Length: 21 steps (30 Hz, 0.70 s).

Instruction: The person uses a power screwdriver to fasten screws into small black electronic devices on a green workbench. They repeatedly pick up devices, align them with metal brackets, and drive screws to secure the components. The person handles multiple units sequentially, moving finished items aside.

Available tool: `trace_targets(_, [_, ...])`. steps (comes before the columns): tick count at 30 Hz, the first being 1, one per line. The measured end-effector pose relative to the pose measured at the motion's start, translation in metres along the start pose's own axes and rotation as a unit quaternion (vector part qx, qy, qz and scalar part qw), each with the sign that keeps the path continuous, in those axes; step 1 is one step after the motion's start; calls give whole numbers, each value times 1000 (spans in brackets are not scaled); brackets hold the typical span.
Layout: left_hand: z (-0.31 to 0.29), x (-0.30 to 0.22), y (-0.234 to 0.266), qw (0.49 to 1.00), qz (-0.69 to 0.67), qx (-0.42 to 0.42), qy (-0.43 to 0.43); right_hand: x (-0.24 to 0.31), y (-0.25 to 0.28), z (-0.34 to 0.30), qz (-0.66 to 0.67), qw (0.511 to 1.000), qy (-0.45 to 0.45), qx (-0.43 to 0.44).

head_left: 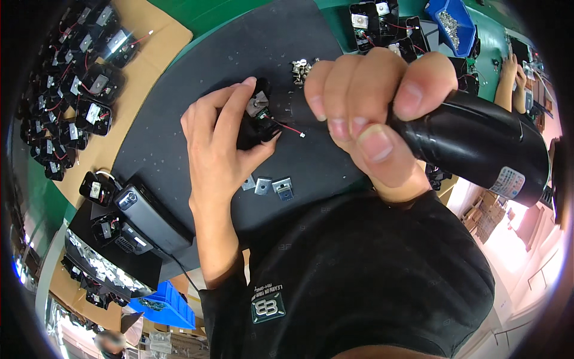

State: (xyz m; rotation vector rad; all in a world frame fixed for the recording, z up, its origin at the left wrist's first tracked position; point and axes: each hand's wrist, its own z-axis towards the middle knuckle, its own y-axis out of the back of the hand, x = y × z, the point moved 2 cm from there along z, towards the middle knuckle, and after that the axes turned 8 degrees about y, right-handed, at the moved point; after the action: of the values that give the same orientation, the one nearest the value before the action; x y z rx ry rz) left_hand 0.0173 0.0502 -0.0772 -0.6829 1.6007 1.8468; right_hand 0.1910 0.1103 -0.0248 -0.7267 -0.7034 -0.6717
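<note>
My left hand [215, 134] curls its fingers and thumb around a small black plastic housing [250, 133] on the dark mat. Inside the housing sit a silvery metal part [258, 105] and a bit of green circuit board, and a thin red wire [288, 127] with a white plug runs out to the right. In my right hand [373, 113] is a thick black electric screwdriver [478, 140], held level with its front end pointing left, toward the housing. Whether its tip touches the housing cannot be made out.
Loose screws [302, 70] lie beyond the screwdriver. Small metal plates [263, 186] rest nearer me. Many similar housings [94, 115] fill cardboard at left; more stand far right beside a blue screw bin [451, 27]. A dark grey device [152, 216] is at lower left. Another person's hands [509, 75] show at far right.
</note>
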Motion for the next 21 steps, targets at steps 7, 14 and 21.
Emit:
trace_targets(7, [7, -10, 0, 998, 58, 14, -17, 0, -6, -10, -41, 992, 113, -28])
trace_targets(14, [15, -35, -6, 991, 121, 42, -44, 33, 2, -26, -19, 988, 117, -97])
trace_targets(21, [67, -92, -26, 992, 62, 37, -102, 120, 54, -44, -30, 983, 169, -64])
